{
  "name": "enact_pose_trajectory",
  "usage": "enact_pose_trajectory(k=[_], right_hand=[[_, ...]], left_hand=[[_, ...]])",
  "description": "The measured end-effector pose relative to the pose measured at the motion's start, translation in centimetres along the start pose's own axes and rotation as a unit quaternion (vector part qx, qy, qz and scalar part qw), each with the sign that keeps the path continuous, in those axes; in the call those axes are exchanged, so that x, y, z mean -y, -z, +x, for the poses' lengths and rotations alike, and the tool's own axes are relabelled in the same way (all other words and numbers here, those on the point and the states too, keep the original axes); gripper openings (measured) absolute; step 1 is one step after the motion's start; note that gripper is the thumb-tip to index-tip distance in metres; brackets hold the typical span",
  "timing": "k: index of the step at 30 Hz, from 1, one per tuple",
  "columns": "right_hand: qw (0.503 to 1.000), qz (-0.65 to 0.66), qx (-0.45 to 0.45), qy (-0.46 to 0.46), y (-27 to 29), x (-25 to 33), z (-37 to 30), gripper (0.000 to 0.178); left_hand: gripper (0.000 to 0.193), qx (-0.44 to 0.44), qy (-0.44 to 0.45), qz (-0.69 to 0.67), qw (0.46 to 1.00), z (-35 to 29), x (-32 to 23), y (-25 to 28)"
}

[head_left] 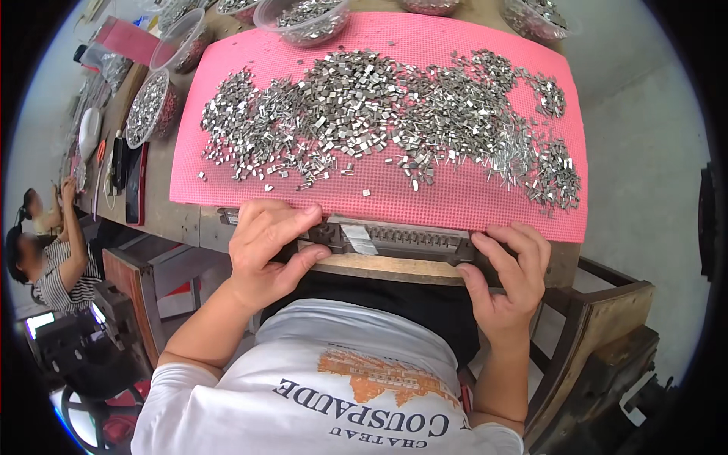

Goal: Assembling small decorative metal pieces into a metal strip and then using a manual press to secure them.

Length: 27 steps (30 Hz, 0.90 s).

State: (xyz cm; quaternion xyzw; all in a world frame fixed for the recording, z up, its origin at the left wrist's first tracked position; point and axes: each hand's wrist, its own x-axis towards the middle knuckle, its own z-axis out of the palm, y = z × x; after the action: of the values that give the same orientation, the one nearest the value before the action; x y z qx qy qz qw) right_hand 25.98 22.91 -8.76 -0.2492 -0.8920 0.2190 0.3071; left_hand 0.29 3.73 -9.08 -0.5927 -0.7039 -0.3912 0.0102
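At the table's near edge lies a long dark metal fixture point(425, 239) with a row of small slots and a shiny strip across its left part. My left hand point(269, 246) grips its left end, thumb below and index finger along the top. Its right end is held between the thumb and fingers of my right hand point(509, 277). Just beyond the fixture spreads a pink textured mat point(258, 191). Heaped across it are small silver metal components point(356, 106), some with thin wire legs. Whether any component sits in the slots is too small to tell.
Clear plastic bowls of similar parts stand around the mat, including one bowl point(152, 110) at left and another point(303, 21) at the back. A red-edged phone point(136, 186) lies left of the mat. Wooden stools flank me; another person point(57, 262) sits at far left.
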Motion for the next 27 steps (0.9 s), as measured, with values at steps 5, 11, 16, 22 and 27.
enact_pose_trajectory(k=[5,11,16,22,27], right_hand=[[0.999,0.015,-0.016,0.024,-0.3,-0.4,-0.9,0.037],[0.999,0.009,-0.026,0.031,-0.4,-0.3,-0.8,0.036],[0.999,0.008,-0.018,0.031,-0.3,-0.4,-0.7,0.035],[0.999,-0.038,0.011,0.017,-0.2,0.2,-0.5,0.034],[0.993,-0.092,0.067,0.019,0.9,1.6,0.7,0.036]], left_hand=[[0.049,-0.030,-0.057,-0.030,0.997,-0.6,0.3,-0.2],[0.044,-0.032,-0.063,-0.037,0.997,-0.7,0.3,-0.4],[0.043,-0.024,-0.063,-0.044,0.997,-0.5,0.3,-0.5],[0.040,-0.004,0.007,-0.033,0.999,0.4,-0.2,-0.3],[0.034,0.051,0.054,-0.073,0.995,1.4,-0.4,0.7]])
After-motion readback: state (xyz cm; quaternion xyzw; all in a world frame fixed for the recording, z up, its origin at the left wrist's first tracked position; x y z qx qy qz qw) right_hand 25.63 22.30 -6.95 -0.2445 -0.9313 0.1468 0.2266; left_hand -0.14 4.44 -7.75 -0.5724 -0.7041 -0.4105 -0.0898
